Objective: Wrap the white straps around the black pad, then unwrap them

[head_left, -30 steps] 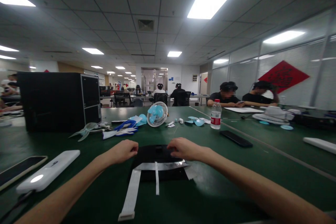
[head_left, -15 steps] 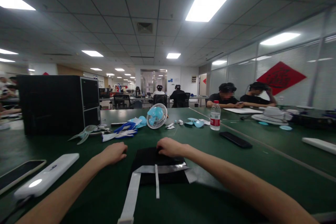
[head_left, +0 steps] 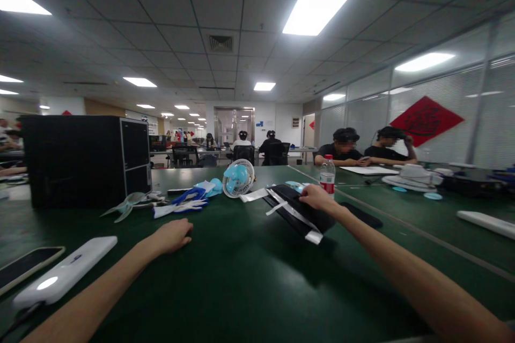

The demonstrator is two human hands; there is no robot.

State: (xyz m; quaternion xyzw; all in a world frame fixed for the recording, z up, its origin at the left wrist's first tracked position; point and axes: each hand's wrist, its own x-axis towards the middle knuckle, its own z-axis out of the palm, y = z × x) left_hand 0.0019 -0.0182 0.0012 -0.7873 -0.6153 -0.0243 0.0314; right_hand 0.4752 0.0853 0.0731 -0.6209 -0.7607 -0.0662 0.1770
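My right hand point(head_left: 317, 198) pinches the edge of a black flat piece point(head_left: 295, 204) with a silver strip and white straps, and holds it tilted above the table. One wide white strap point(head_left: 254, 195) sticks out to its left. Behind it, a bottle with a red cap point(head_left: 328, 174) and some light blue fan blades are partly covered. My left hand point(head_left: 174, 236) rests on the green table point(head_left: 225, 284) with its fingers curled in, and nothing shows in it. The nearest things to it are blue and white gloves point(head_left: 183, 202).
A small fan point(head_left: 238, 178) with blue blades stands mid-table. On the left are a black computer case point(head_left: 74, 161), a white device point(head_left: 68, 270) and a phone point(head_left: 28, 268). A dark phone-like slab point(head_left: 364, 217) lies at right. Two people point(head_left: 345, 144) sit beyond.
My right hand has lifted the black piece off the table and carried it forward and to the right, turning it. My left hand stays in about the same place.
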